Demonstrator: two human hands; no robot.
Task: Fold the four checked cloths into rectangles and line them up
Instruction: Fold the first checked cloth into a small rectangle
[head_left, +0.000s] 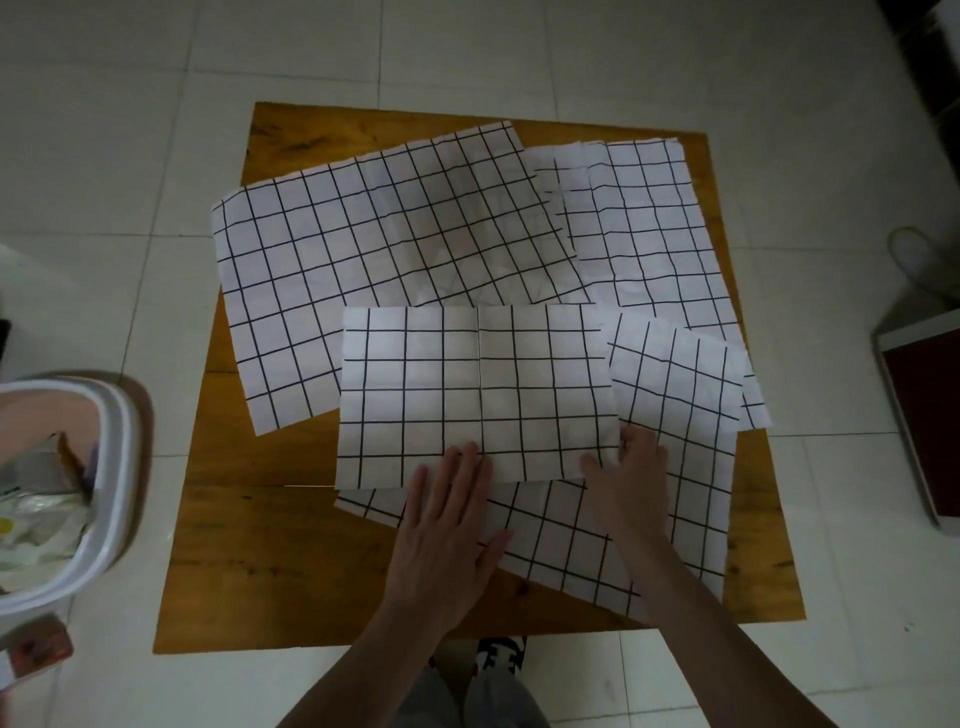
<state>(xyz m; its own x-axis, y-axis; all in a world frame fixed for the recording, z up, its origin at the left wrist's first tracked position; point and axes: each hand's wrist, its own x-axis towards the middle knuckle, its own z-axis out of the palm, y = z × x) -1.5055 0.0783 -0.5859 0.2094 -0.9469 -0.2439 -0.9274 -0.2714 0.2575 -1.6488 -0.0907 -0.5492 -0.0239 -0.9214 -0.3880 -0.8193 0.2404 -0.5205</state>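
Folded cloth (475, 395) overlaps three spread cloths on the table (249, 545).

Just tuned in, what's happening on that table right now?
A person is folding checked cloths on a wooden table. The left hand lies flat on the near edge of a folded cloth at the front middle, while the right hand pinches its near right corner. That cloth sits on another, still unfolded, cloth. A large cloth lies spread out behind, and a fourth cloth lies at the far right. Nothing is lined up yet.
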